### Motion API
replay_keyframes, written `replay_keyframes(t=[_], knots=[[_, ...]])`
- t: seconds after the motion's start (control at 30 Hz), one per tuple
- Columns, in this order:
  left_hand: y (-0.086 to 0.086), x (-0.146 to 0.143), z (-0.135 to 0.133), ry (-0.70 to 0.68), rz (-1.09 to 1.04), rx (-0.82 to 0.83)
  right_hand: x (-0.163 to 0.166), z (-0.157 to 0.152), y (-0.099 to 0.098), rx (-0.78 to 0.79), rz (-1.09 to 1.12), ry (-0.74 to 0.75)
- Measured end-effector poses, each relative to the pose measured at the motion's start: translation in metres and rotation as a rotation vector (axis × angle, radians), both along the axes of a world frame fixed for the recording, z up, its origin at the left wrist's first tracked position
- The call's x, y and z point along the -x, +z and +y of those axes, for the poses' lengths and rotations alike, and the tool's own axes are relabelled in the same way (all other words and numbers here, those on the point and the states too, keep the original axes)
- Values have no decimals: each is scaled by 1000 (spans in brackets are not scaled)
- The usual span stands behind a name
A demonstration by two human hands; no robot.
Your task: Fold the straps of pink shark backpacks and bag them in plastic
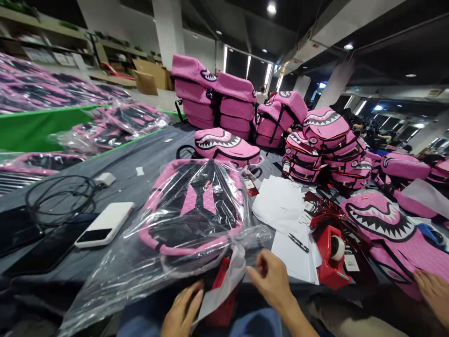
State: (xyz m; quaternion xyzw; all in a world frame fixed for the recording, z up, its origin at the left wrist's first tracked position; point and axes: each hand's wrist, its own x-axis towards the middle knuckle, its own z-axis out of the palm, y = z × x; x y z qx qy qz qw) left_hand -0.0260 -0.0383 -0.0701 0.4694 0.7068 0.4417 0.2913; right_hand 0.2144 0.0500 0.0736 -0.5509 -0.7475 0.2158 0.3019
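Note:
A pink backpack (196, 206) lies back-up inside a clear plastic bag (140, 262) on the dark table in front of me. My left hand (182, 311) is at the bag's open end, fingers bent against the loose plastic flap. My right hand (271, 276) pinches the same flap edge from the right, fingers closed on it. A red card or tag (221, 290) shows under the flap between my hands.
A red tape dispenser (331, 257), white paper sheets (284, 210) and a pen (299, 243) lie to the right. Stacks of pink shark-mouth backpacks (315, 145) fill the back and right. A white power bank (104, 224) and cables lie left. Another person's hand (433, 292) rests at the right edge.

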Motion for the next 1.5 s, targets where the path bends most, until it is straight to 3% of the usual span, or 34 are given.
replay_keyframes(t=[0.1, 0.17, 0.3, 0.5, 0.6, 0.73, 0.8, 0.93, 1.03, 1.17, 1.23, 1.33, 1.43, 1.5], knots=[[26, -34, 27, -117, 18, 54, 45, 0, 11, -194, -181, 62], [42, -39, 42, -180, 46, 105, 57, 8, 13, -192, -318, 124], [58, -41, 54, -224, 46, 119, 42, 11, 16, 27, -442, 240], [71, -48, 56, -211, -73, 76, 12, -3, 20, 95, -585, 41], [87, -51, 58, -215, -125, 83, 6, -12, 8, 104, -711, 24], [100, -65, 61, -282, -230, 96, -3, -32, -21, -44, -723, 81], [102, -73, 63, -315, -286, 110, -11, -40, -35, -86, -733, 55], [101, -79, 70, -303, -311, 121, -32, -55, -48, 0, -712, -72], [105, -82, 71, -358, -324, 131, -41, -73, -51, -48, -597, -18], [98, -84, 59, -550, -356, 129, -39, -95, -62, -139, -589, 81], [84, -77, 53, -623, -243, 16, -38, -100, -69, -90, -583, 74], [60, -58, 54, -647, 159, -359, -39, -104, -76, 0, -550, 69], [50, -43, 64, -495, 617, -737, -40, -107, -81, 29, -537, 124], [53, -41, 71, -395, 801, -856, -38, -110, -87, 27, -526, 156]])
